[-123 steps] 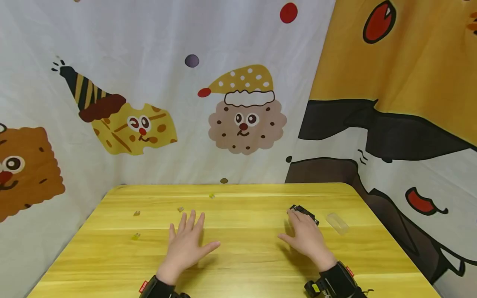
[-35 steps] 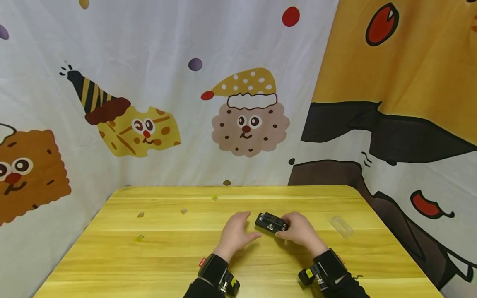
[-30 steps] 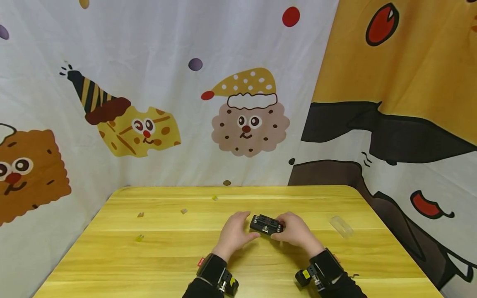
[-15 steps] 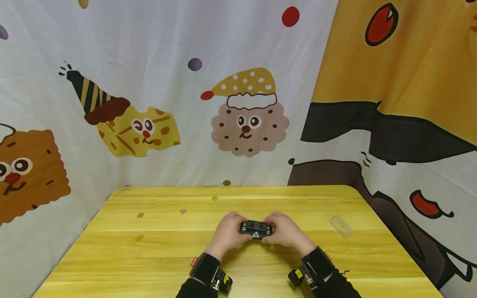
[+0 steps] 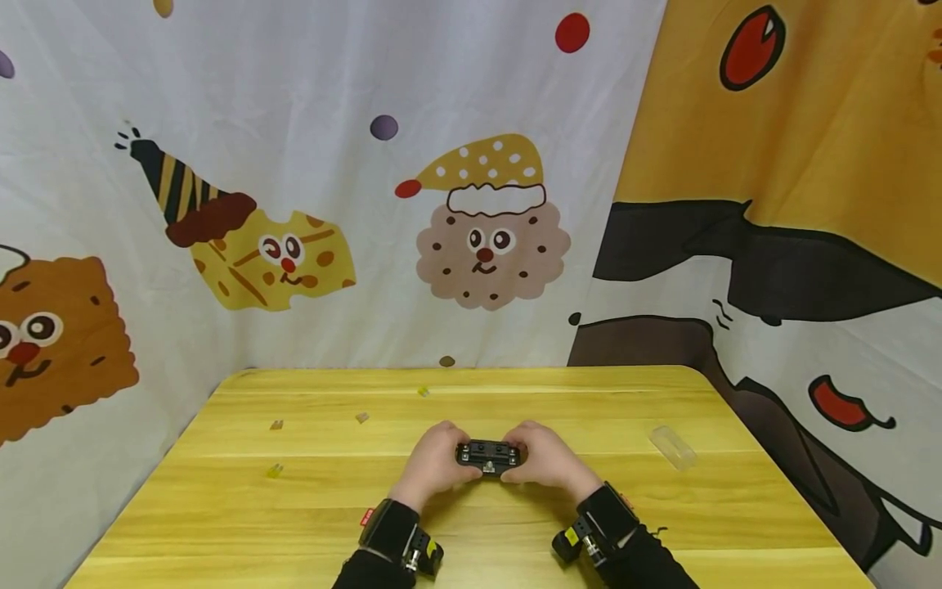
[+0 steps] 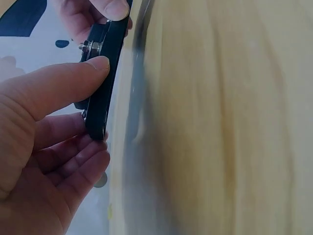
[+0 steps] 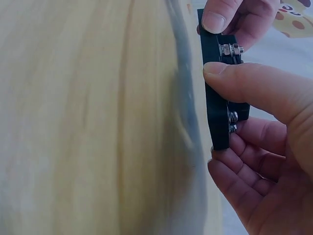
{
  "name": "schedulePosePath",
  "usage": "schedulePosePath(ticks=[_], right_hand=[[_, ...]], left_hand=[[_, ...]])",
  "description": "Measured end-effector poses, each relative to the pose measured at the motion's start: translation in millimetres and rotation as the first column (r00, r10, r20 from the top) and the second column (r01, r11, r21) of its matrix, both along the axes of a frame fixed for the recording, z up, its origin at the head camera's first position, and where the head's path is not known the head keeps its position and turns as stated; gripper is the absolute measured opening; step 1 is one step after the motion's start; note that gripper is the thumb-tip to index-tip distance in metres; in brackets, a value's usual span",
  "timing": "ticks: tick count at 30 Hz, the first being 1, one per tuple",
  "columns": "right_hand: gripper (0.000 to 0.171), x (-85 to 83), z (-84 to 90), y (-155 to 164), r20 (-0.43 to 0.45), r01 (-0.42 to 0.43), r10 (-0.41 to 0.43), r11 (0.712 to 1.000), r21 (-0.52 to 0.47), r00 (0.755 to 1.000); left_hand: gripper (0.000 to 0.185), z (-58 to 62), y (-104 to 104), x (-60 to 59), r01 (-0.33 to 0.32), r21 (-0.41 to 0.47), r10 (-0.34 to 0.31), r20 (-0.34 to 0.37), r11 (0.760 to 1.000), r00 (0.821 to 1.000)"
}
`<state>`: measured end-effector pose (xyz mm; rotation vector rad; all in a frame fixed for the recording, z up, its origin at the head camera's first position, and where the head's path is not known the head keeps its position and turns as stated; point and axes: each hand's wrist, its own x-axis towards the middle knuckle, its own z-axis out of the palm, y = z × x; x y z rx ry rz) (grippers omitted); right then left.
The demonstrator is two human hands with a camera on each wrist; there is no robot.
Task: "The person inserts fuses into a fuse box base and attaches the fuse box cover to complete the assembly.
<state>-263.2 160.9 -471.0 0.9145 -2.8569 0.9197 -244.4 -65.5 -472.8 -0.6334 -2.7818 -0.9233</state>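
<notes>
L hand [image 5: 432,463] + R hand [image 5: 545,460] – gripping black block [image 5: 487,456], yellow table [image 5: 221,507]

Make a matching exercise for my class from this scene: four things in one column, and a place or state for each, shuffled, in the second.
Things:
1. black block
2. clear plastic cover
3. small yellow-green piece
4. table

Places or states:
A. lying on the table to the left
B. held between both hands
C. yellow wood, bearing everything
D. lying near the right edge

Pairs: 1-B, 2-D, 3-A, 4-C

Hidden or unclear: both ends of the black block [image 5: 487,456] lie under fingers [image 5: 449,448]; small pieces [image 5: 274,470] left of the block too small to identify; table [image 6: 220,122] blurred in both wrist views.
</notes>
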Motion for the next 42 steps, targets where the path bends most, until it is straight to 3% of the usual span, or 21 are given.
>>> schedulePosePath(ticks=[20,35,42], right_hand=[[0.044,-4.1,-9.1,-12.0,-0.002,-0.007,0.007,1.0,0.015,1.0],[0.044,-4.6,-9.0,-10.5,0.136,0.012,-0.012,1.0,-0.001,0.991],[0.044,-4.6,-9.6,-7.9,0.143,0.001,0.001,1.0,-0.011,0.99]], left_hand=[[0.039,-1.2,-3.3,5.5,-0.066,-0.062,0.069,0.034,0.996,0.997],[0.043,-2.0,-2.1,7.4,-0.097,-0.038,0.099,0.059,0.995,0.993],[0.043,-0.3,-1.9,9.2,-0.098,-0.045,0.101,0.064,0.994,0.993]])
